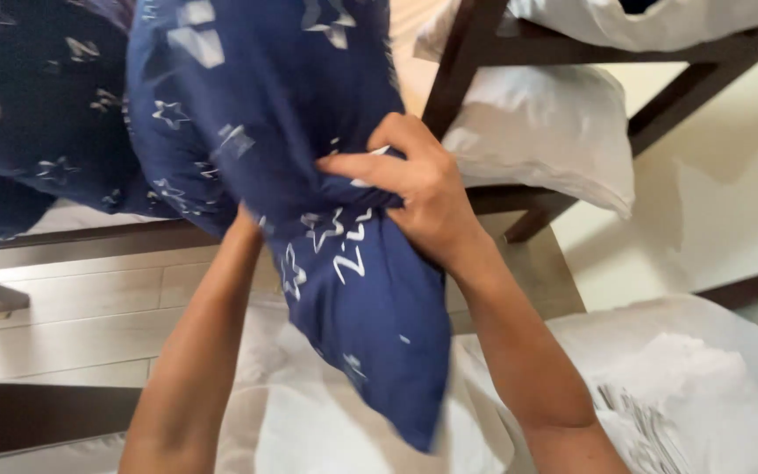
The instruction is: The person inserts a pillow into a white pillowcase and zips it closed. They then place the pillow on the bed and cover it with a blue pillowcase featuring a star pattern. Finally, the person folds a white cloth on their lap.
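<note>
A dark blue pillowcase [265, 96] printed with white stars hangs in front of me, with a pillow partly inside it. My right hand [418, 189] grips a bunched fold of the blue fabric near its middle. My left forearm reaches up from below, and my left hand [240, 221] is hidden inside or behind the case; only the wrist shows at the cloth's edge. The loose lower end of the blue pillowcase [379, 351] droops toward me.
A second dark blue starred pillow [28, 105] lies at the upper left on a bed. White pillows [554, 132] sit on a dark wooden frame [458, 70] at the upper right. White bedding [677, 386] is piled at the lower right, and pale floor tiles [63, 307] show at left.
</note>
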